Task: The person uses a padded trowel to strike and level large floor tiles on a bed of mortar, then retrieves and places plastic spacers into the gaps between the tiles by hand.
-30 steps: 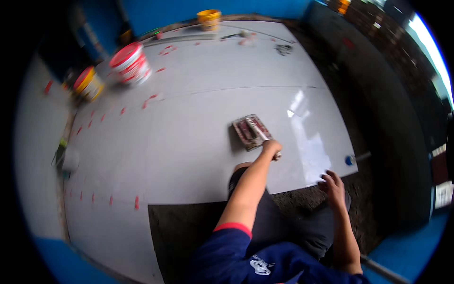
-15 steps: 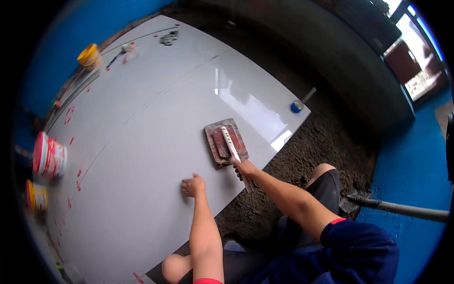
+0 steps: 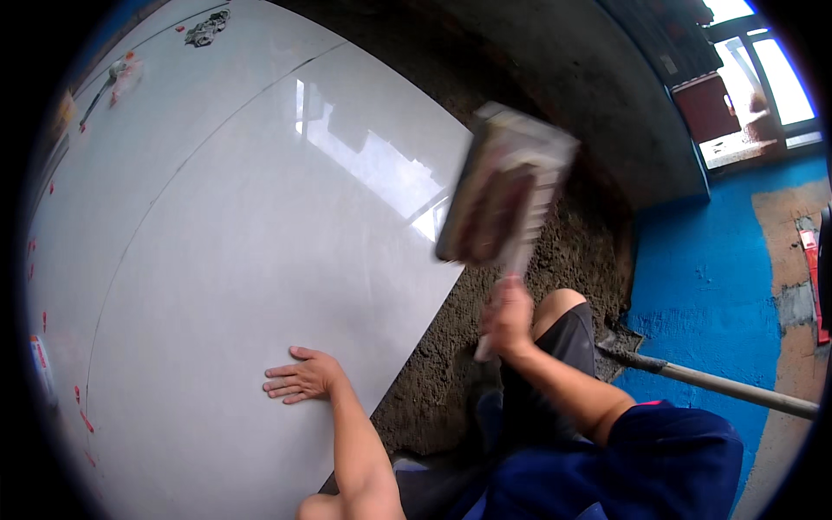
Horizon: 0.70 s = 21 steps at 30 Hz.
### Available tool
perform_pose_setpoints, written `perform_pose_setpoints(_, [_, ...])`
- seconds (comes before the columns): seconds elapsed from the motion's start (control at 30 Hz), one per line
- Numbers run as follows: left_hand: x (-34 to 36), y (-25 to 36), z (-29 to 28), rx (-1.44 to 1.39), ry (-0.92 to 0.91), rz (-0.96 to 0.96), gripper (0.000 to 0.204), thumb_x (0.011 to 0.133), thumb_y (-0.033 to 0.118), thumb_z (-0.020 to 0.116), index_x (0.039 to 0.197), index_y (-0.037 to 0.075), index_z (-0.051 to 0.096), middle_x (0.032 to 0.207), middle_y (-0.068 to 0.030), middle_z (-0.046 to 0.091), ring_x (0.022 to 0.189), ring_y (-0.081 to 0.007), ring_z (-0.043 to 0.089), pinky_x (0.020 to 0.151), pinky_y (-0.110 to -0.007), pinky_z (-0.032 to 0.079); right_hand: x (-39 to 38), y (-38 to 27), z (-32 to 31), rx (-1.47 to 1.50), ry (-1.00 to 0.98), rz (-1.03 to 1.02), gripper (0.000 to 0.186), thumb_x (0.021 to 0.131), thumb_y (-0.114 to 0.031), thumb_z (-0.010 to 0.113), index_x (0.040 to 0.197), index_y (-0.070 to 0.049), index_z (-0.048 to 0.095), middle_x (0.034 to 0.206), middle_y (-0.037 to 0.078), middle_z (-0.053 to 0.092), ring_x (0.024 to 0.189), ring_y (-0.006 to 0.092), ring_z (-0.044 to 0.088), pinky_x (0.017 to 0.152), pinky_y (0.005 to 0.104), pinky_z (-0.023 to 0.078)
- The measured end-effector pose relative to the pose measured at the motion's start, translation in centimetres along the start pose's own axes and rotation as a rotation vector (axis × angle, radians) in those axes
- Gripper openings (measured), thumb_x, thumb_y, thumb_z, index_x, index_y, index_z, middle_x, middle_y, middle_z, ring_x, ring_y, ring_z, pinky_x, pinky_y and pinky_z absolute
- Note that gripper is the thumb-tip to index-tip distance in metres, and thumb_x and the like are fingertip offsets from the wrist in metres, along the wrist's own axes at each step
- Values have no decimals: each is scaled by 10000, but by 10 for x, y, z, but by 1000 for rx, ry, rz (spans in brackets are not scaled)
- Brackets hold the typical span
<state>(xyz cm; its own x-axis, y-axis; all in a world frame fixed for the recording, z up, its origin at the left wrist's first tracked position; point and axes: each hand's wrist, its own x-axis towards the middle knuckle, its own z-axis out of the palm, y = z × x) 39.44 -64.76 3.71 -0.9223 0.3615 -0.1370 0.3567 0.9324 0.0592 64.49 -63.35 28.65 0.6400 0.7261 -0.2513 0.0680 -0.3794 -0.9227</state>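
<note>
My left hand (image 3: pixel 301 379) lies flat with spread fingers on a large pale tile (image 3: pixel 199 260), near its close edge. My right hand (image 3: pixel 510 314) is closed around the long pale handle of a tamping paddle (image 3: pixel 494 208). The paddle's head is a dirty, reddish, roughly square block, blurred by motion. It is held up over the tile's right edge, where dark rough mortar (image 3: pixel 433 360) begins. From this angle the paddle covers the tile's far right corner.
On the right, a long-handled shovel (image 3: pixel 737 388) leans with its blade on the mortar by a blue wall (image 3: pixel 693 295). Red clips (image 3: pixel 84 416) run along a joint on the left. A grey clump (image 3: pixel 208 30) and a dark-handled tool (image 3: pixel 100 97) lie at the far left.
The paddle has been raised off the tile and swung right with my right hand. My left hand has spread its fingers flat. The whole view has shifted toward the right.
</note>
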Motion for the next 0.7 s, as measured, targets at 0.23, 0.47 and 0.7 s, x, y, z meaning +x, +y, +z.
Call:
perform_pose_setpoints(0.23, [-3, -4, 8, -3, 64, 15, 827, 1017, 569, 277, 1583, 1, 76, 1639, -271, 3, 1528, -406, -62, 1181, -592, -21, 150, -67, 110, -327, -588, 217, 557, 1022, -566, 415, 809, -60, 512, 606, 16, 464, 477, 132, 453, 448, 348, 428])
perform_pose_setpoints(0.47, [-2, 4, 7, -34, 119, 12, 821, 1019, 574, 278, 1586, 15, 80, 1638, -272, 16, 1528, -409, -36, 1185, -596, 4, 19, -42, -55, 63, -183, -199, 491, 1064, -494, 330, 774, -114, 440, 533, -18, 433, 394, 91, 430, 370, 258, 365])
perform_pose_setpoints(0.7, [-3, 8, -9, -58, 67, -1, 831, 1015, 595, 263, 1584, 13, 94, 1630, -291, 39, 1525, -426, 11, 1181, -605, 13, 141, -29, 114, -608, -578, 205, 625, 1011, -563, 416, 875, 20, 594, 686, 117, 590, 518, 214, 569, 510, 401, 486])
